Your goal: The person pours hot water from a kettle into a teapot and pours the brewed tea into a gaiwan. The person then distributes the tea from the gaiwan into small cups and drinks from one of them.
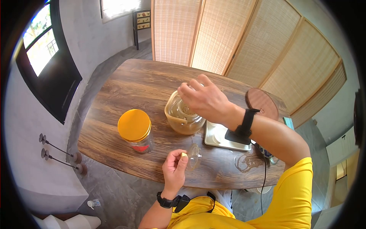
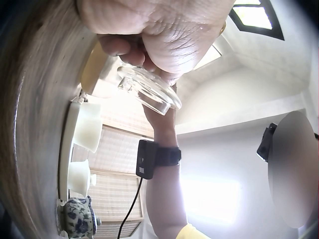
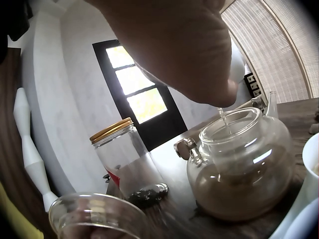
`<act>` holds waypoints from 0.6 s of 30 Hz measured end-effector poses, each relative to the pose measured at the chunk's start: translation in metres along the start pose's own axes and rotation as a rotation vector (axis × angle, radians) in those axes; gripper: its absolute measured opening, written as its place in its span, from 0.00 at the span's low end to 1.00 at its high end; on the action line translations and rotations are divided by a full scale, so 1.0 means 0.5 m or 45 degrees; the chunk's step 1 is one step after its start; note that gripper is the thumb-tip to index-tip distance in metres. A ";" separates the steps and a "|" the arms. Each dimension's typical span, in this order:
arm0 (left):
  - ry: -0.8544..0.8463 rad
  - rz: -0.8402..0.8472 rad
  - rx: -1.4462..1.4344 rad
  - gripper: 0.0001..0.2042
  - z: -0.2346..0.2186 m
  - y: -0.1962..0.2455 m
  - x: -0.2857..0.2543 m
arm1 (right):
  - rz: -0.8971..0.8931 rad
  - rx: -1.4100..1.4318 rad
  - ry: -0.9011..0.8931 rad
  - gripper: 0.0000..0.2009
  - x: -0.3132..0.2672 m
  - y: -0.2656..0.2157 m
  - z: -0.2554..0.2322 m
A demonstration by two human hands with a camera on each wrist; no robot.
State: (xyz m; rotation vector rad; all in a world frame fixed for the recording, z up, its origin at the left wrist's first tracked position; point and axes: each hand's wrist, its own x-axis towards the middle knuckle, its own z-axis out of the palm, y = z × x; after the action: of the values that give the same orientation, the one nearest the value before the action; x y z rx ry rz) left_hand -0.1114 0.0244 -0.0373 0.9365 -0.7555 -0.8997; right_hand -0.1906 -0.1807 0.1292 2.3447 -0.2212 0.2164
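Observation:
A clear glass teapot (image 3: 241, 179) stands uncovered on the table, with its pale handle lowered to one side. Over its mouth my right hand (image 1: 206, 97) grips a small white cup (image 3: 238, 63), mostly hidden behind the fingers. A thin stream of water (image 3: 224, 117) falls from there into the teapot. Near the front edge of the table, my left hand (image 1: 175, 168) pinches a clear glass lid (image 1: 195, 157) by its knob, holding it tilted on edge. To the left of the teapot is a glass jar (image 1: 143, 145) with a gold cap and dark leaves at the bottom.
A white tray (image 1: 209, 139) with white cups lies right of the teapot, under my right forearm. Close by are a blue-and-white pot (image 2: 79, 217) and a dangling black cable (image 1: 264, 179). A round wooden board (image 1: 263, 103) sits at the back right; a wet patch (image 1: 246, 163) marks the tabletop.

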 end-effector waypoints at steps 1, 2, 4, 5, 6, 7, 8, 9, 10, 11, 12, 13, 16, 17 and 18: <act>0.000 0.002 0.012 0.14 0.000 0.000 0.000 | -0.010 0.026 -0.010 0.14 0.000 -0.002 0.001; -0.001 0.002 0.014 0.14 -0.002 0.000 -0.001 | -0.008 0.026 -0.010 0.14 0.000 -0.004 0.002; -0.029 -0.047 -0.051 0.12 -0.006 0.001 -0.004 | -0.044 0.046 -0.022 0.13 -0.001 -0.007 0.004; -0.031 -0.046 -0.047 0.12 -0.007 0.000 -0.004 | -0.040 0.046 -0.020 0.13 -0.003 -0.007 0.004; -0.025 -0.040 -0.025 0.12 -0.007 -0.002 -0.003 | -0.028 0.094 -0.031 0.14 -0.004 -0.007 0.003; -0.020 -0.033 -0.004 0.12 -0.007 -0.002 -0.002 | -0.014 0.141 -0.042 0.15 -0.007 -0.006 0.002; -0.027 -0.033 -0.001 0.12 -0.007 -0.001 -0.003 | -0.007 0.139 -0.042 0.15 -0.012 -0.002 0.004; -0.021 -0.030 0.002 0.12 -0.007 0.000 -0.003 | 0.049 0.284 -0.051 0.18 -0.020 0.007 0.010; -0.016 -0.027 0.003 0.12 -0.006 0.001 -0.003 | 0.105 0.428 -0.060 0.22 -0.030 0.015 0.013; -0.026 -0.028 0.004 0.12 -0.006 0.000 -0.003 | 0.114 0.424 -0.063 0.22 -0.040 0.021 0.012; -0.019 -0.025 -0.006 0.12 -0.006 -0.001 -0.002 | 0.268 0.596 -0.045 0.26 -0.052 0.028 0.011; -0.012 -0.023 -0.016 0.12 -0.007 -0.003 -0.002 | 0.423 0.767 -0.025 0.31 -0.065 0.034 0.010; -0.008 -0.011 -0.007 0.12 -0.009 -0.010 -0.001 | 0.653 0.989 -0.076 0.34 -0.132 0.065 0.010; -0.019 -0.017 -0.008 0.12 -0.008 -0.010 -0.002 | 0.763 1.101 -0.100 0.36 -0.157 0.076 0.011; -0.008 -0.019 -0.017 0.12 -0.007 -0.008 -0.002 | 0.871 1.153 -0.226 0.36 -0.183 0.085 0.015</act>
State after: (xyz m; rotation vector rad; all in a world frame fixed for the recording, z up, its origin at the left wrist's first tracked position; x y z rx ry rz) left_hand -0.1101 0.0251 -0.0426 0.9290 -0.7478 -0.9200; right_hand -0.2883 -0.2073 0.1327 3.0833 -1.2345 0.5201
